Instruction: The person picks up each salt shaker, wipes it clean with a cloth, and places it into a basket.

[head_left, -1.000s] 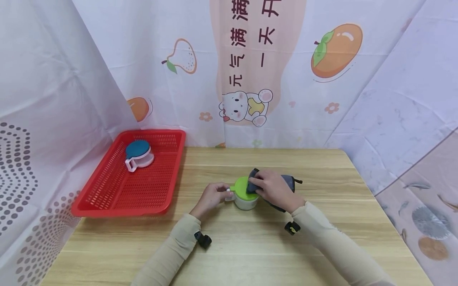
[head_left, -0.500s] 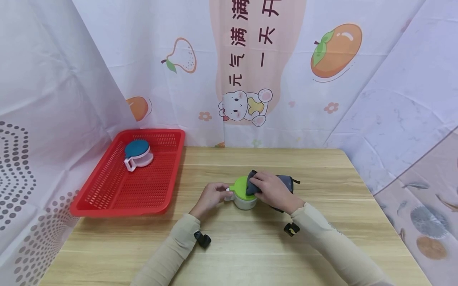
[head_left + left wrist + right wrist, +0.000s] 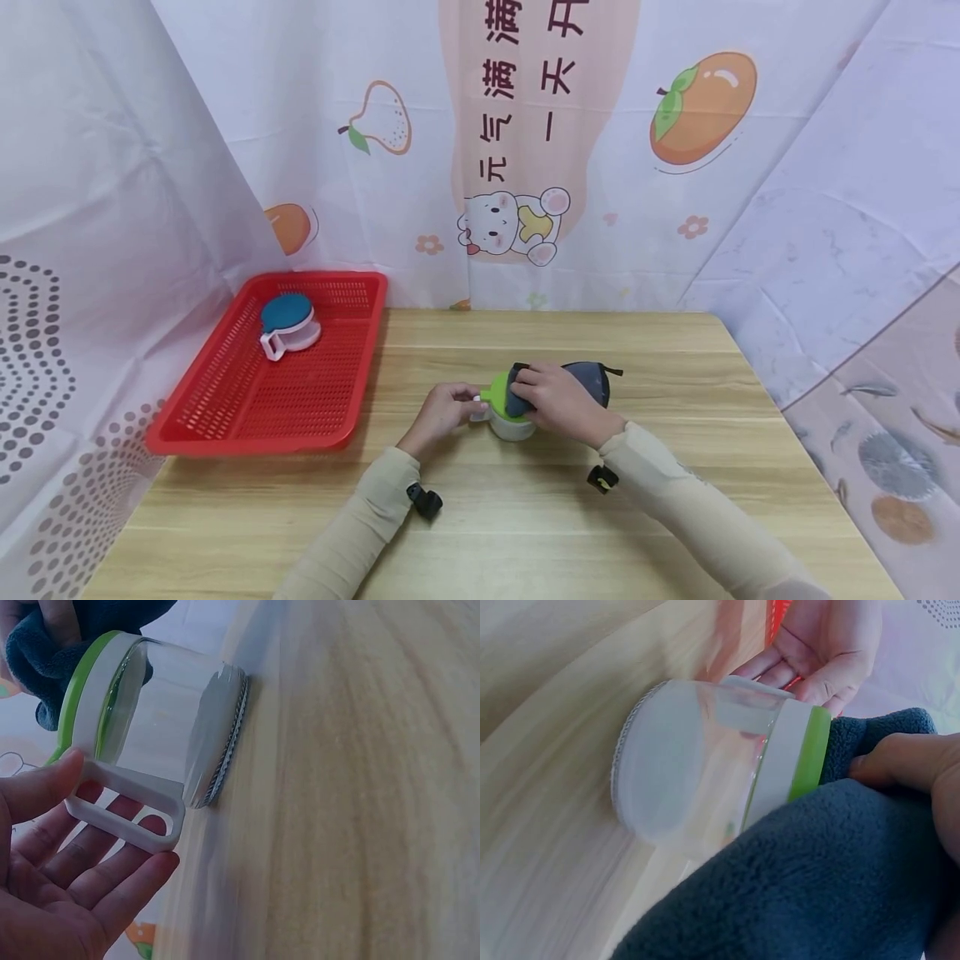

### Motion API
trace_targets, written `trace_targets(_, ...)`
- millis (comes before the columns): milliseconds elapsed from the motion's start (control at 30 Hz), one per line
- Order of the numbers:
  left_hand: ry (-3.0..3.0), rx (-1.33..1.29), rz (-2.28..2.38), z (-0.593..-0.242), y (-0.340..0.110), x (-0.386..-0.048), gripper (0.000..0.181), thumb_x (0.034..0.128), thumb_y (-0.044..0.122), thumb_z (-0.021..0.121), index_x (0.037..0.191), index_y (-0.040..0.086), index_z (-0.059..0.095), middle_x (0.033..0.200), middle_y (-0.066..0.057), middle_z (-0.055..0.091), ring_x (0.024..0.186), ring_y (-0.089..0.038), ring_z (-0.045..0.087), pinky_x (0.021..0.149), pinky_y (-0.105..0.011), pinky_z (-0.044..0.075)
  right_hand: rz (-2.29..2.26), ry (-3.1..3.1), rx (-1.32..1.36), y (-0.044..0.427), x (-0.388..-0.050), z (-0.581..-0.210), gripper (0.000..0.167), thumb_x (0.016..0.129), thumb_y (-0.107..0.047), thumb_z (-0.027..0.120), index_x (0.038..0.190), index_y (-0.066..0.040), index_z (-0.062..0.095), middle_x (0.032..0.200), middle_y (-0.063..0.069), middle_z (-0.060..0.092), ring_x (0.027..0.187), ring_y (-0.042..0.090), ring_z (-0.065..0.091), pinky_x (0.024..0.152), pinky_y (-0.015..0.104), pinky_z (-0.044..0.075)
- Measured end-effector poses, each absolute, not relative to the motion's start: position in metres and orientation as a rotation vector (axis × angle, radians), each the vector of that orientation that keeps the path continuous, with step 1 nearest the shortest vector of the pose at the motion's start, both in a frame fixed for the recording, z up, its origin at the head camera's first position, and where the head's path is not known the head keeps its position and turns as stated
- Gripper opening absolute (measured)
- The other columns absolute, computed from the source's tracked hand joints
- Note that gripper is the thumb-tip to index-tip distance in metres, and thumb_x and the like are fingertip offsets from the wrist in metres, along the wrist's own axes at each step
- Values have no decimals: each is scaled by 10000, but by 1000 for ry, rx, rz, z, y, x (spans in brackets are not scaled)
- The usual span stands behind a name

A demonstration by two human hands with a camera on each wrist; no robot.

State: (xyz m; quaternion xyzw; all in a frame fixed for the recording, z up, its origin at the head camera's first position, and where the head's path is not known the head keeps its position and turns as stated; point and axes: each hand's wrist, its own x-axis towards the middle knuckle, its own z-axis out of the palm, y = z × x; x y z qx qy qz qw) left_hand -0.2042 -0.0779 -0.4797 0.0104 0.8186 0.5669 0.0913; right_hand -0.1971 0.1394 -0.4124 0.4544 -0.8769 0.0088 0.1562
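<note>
A clear jar (image 3: 161, 712) with a white collar, a white side handle (image 3: 124, 802) and a green lid (image 3: 497, 392) stands upright on the wooden table. My left hand (image 3: 444, 415) pinches the handle, thumb on top and fingers beneath it. Bunched in my right hand (image 3: 558, 402) is a dark blue-grey cloth (image 3: 780, 877), pressed on the right part of the lid. Its loose part trails to the right behind the hand, ending in a small black loop. In the right wrist view the cloth hides part of the jar.
At the left of the table stands a red plastic basket (image 3: 365, 367). Inside it is a second jar with a blue lid (image 3: 287, 311) and a pale handle. Printed curtains (image 3: 420, 192) enclose the back and sides of the wooden table (image 3: 517, 533).
My right hand and the cloth have shifted slightly left across the green lid, covering more of it. The left hand keeps its hold on the handle, and the jar stays in place.
</note>
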Motion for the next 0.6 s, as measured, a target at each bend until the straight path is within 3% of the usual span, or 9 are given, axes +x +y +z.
trace_targets(600, 2398, 111, 1604, -473, -81, -208, 111, 851, 87, 707, 945, 28, 712, 856, -47, 699, 741, -128, 579, 663, -297, 504, -140, -2501, 1331, 110, -207, -406, 235, 824, -280, 781, 1004, -139, 727, 979, -1, 667, 910, 171, 592, 801, 320, 517)
